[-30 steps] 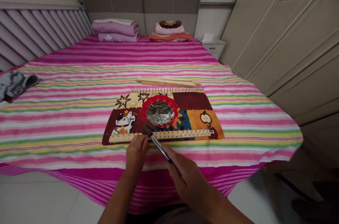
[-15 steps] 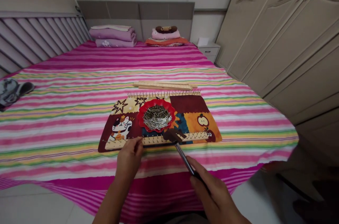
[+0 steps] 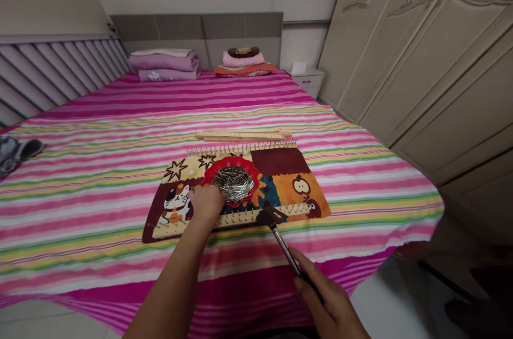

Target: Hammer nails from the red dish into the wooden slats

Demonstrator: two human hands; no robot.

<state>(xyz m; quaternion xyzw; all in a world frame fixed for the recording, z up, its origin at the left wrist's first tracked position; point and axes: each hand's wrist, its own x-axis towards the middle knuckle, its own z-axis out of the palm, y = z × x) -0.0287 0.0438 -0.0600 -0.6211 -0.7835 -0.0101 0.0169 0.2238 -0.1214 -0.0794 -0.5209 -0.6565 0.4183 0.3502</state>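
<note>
My left hand [image 3: 208,204] is at the near left rim of a red scalloped bowl [image 3: 207,173] heaped with nails [image 3: 234,183]. Its fingertips are hidden behind the back of the hand, so whether they pinch a nail does not show. My right hand [image 3: 326,296] grips a claw hammer [image 3: 285,248] by its dark handle; the head rests at or just over a wooden strip [image 3: 240,218]. Nails stand in a row along this strip, which lies on the near edge of a patterned mat [image 3: 280,163].
Beyond the mat lies another strip [image 3: 244,147] with upright nails, and behind it several bare wooden strips [image 3: 244,135]. All rest on a striped bedspread [image 3: 100,168]. Folded bedding [image 3: 166,64] sits by the headboard. A wardrobe [image 3: 401,61] stands on the right.
My left hand has moved from the near strip forward to the bowl of nails. The hammer stays over the strip in my right hand. The whole view has shifted slightly.
</note>
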